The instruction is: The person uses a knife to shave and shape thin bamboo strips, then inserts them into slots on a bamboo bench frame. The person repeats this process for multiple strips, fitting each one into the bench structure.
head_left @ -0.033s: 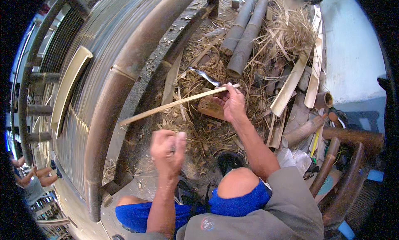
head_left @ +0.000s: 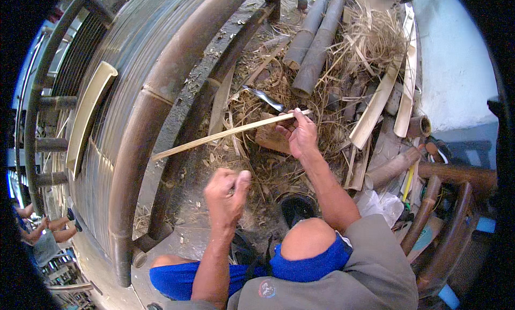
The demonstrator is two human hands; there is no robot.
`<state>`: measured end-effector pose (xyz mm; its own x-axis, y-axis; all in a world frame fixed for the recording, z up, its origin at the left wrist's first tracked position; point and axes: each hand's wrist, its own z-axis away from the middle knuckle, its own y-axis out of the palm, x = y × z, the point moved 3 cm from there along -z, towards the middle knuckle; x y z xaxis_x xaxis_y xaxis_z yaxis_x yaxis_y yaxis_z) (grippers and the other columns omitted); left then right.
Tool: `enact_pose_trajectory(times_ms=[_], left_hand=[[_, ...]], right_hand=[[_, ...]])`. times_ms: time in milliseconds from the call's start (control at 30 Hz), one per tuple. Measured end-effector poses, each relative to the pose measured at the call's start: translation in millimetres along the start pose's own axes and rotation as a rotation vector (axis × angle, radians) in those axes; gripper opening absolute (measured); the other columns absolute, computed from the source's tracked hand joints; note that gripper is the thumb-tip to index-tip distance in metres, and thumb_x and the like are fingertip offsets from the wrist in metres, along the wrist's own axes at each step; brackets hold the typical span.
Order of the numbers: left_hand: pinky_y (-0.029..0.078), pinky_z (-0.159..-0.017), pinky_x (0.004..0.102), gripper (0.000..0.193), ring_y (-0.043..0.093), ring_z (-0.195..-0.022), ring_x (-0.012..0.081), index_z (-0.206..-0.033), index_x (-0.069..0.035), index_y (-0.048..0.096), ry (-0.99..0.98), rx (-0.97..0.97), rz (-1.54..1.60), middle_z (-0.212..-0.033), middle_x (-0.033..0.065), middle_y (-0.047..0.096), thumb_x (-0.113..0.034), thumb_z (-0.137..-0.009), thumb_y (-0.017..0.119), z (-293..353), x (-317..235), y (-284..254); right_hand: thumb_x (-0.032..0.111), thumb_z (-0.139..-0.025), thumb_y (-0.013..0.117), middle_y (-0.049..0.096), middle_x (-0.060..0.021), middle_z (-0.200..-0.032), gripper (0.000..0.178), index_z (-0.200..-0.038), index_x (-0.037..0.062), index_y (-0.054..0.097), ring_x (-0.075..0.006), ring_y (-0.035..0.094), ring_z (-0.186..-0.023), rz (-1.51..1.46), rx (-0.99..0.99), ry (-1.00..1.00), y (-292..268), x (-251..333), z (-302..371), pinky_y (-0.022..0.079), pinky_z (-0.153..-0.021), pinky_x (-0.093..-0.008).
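Observation:
A long, pale bamboo strip (head_left: 225, 133) slants across the middle of the view, its far end lying over the thick bamboo rail on the left. My right hand (head_left: 300, 133) pinches it close to its right end. Below the strip, apart from it, my left hand (head_left: 226, 197) is curled into a fist with the thumb up; whatever its fingers may hold is hidden. Just beyond the strip lies a shiny metal blade (head_left: 265, 99) on the shavings. Under my right hand is a wooden block (head_left: 271, 138), partly covered.
A slatted bamboo bench (head_left: 137, 127) fills the left, with a split bamboo piece (head_left: 90, 117) on it. Bamboo poles (head_left: 316, 57), a heap of shavings (head_left: 375, 33) and split lengths (head_left: 378, 111) lie ahead. A white plastic bag (head_left: 381, 208) sits at right. Another person (head_left: 45, 240) is far left.
My left hand has shifted slightly to the right. The strip and my right hand have hardly moved.

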<state>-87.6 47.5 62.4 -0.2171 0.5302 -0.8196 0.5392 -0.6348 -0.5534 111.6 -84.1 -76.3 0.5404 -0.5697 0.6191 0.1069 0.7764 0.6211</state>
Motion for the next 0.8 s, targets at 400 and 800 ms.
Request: enact_pose_trajectory(times_ms=[400,800], left_hand=[[0.035,-0.047,0.0226,0.047,0.044,-0.055,0.0080,-0.086,-0.004,0.058,-0.371,-0.415,0.582,-0.067,-0.0012,0.043,-0.045,-0.106,0.047,-26.3,29.5,16.4],[0.035,-0.048,0.0213,0.038,0.045,-0.055,0.0040,-0.089,-0.005,0.059,-0.195,-0.224,0.422,-0.068,-0.0028,0.047,-0.035,-0.108,0.046,-53.1,15.8,66.0]], right_hand=[[0.042,-0.099,0.057,0.067,-0.0159,-0.093,0.038,-0.098,0.0051,0.066,-0.0332,0.065,-0.087,1.661,0.102,-0.694,-38.6,21.2,17.0,0.054,-0.070,-0.0445],[0.036,-0.085,0.070,0.064,-0.0228,-0.094,0.045,-0.109,0.0016,0.052,-0.0451,0.065,-0.090,1.866,0.143,-0.586,-89.3,44.1,7.6,0.054,-0.077,-0.0520]])
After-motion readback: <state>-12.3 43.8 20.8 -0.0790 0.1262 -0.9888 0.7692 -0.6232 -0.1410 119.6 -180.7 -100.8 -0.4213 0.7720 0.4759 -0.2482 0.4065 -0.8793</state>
